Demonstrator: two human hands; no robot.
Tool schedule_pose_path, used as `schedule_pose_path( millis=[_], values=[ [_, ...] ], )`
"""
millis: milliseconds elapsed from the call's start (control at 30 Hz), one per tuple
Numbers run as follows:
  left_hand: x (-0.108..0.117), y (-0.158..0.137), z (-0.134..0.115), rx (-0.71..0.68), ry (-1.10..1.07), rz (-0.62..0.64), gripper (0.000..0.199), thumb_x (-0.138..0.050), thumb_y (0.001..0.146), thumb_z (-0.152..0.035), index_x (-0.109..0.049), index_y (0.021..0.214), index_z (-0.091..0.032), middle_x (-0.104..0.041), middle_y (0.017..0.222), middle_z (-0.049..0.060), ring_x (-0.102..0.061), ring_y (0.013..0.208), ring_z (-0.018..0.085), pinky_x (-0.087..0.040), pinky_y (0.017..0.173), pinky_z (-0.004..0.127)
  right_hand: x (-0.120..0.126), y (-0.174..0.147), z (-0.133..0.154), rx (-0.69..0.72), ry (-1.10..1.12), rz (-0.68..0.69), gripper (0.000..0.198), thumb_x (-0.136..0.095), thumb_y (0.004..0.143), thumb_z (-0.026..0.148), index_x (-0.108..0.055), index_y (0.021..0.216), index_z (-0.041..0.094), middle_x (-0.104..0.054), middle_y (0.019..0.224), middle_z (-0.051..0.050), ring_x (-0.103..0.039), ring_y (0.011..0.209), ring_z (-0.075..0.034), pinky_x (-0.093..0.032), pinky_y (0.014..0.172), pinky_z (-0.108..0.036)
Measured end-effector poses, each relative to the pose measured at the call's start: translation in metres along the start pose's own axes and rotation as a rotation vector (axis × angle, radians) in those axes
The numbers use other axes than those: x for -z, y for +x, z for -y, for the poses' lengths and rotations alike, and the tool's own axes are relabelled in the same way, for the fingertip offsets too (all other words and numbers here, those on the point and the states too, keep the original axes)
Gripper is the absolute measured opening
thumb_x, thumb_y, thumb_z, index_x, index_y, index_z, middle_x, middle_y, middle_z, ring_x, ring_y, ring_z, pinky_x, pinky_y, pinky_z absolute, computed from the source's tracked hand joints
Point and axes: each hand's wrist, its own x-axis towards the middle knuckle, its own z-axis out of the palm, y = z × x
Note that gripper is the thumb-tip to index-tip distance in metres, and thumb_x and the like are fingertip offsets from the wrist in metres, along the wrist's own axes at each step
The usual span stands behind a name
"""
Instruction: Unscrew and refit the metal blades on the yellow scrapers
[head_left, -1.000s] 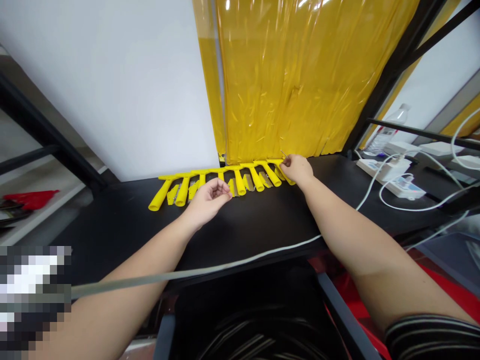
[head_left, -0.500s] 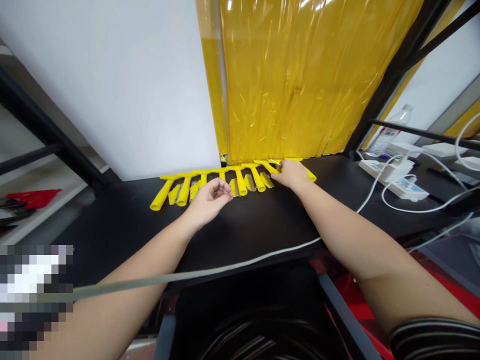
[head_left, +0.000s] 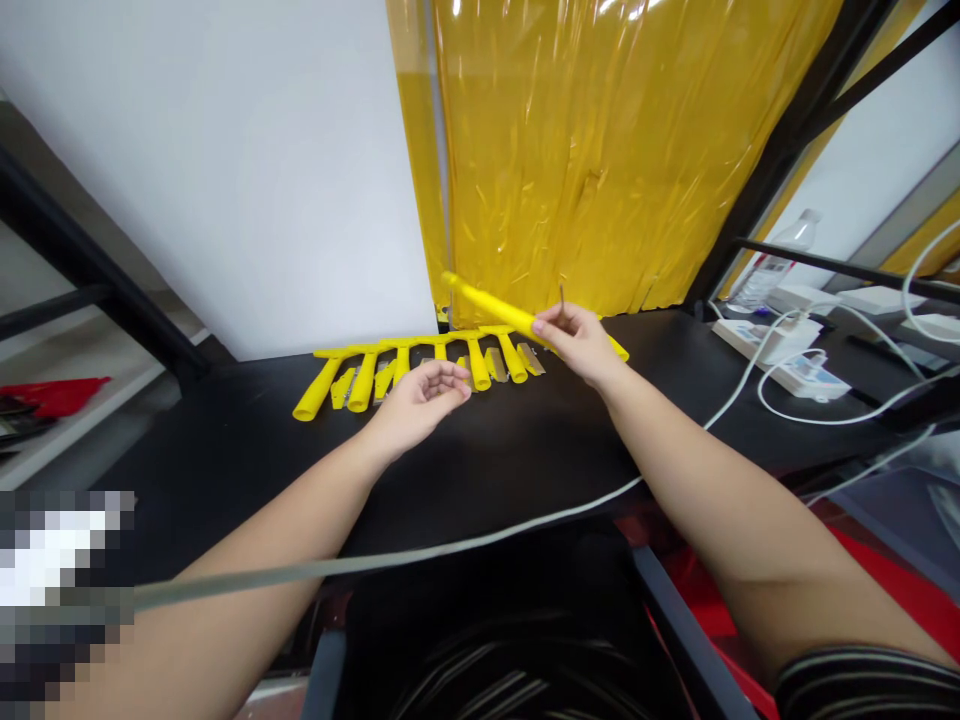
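Note:
A yellow scraper [head_left: 491, 305] is raised above the table in my right hand [head_left: 581, 345]. My fingers are closed around one end of it, and its other end points up to the left. A thin dark edge sticks up by my fingers, possibly its blade. Below, several more yellow scrapers [head_left: 364, 380] lie in a row along the back of the black table, their round handles towards me and metal blades between them. My left hand [head_left: 420, 405] hovers in front of the row's middle, fingers loosely curled, thumb a little apart, with nothing visible in it.
Behind the row stand a white panel [head_left: 300, 180] and a yellow plastic curtain [head_left: 525, 170]. A white cable [head_left: 480, 540] crosses in front of me. To the right are power strips [head_left: 784, 360], cables and a plastic bottle [head_left: 772, 265]. Black frame posts [head_left: 750, 215] flank the table.
My right hand has lifted a yellow scraper from the right part of the row and tilted it up. My left hand has stayed almost in place.

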Motion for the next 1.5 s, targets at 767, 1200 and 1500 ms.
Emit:
schedule_pose_path(
  millis=[767, 1200, 1500],
  values=[
    [0.006, 0.002, -0.009, 0.129, -0.277, -0.213, 0.029, -0.077, 0.089, -0.040, -0.062, 0.093, -0.016, -0.063, 0.073, 0.001, -0.060, 0.056, 0.012, -0.048, 0.050, 0.023, 0.019, 0.044, -0.019, -0.274, -1.340, 0.505, 0.045, -0.063, 0.093, 0.020, -0.076, 0.134, 0.032, -0.075, 0.130, -0.013, -0.070, 0.119, -0.031, -0.055, 0.097, -0.039],
    [0.005, 0.000, -0.009, 0.145, -0.262, -0.198, 0.024, -0.073, 0.094, -0.035, -0.057, 0.095, -0.016, -0.062, 0.069, 0.000, -0.058, 0.051, 0.010, -0.044, 0.047, 0.021, 0.008, 0.039, -0.022, -0.275, -1.382, 0.608, 0.050, -0.063, 0.086, 0.008, -0.078, 0.131, 0.025, -0.077, 0.125, -0.018, -0.072, 0.118, -0.034, -0.056, 0.098, -0.044],
    [0.006, -0.001, -0.009, 0.127, -0.256, -0.174, 0.025, -0.075, 0.092, -0.036, -0.059, 0.095, -0.016, -0.063, 0.069, 0.000, -0.058, 0.051, 0.010, -0.044, 0.046, 0.021, 0.012, 0.026, -0.016, -0.241, -1.373, 0.623, 0.039, -0.060, 0.091, 0.010, -0.081, 0.122, 0.019, -0.076, 0.118, -0.022, -0.074, 0.112, -0.037, -0.057, 0.093, -0.045]
  ],
)
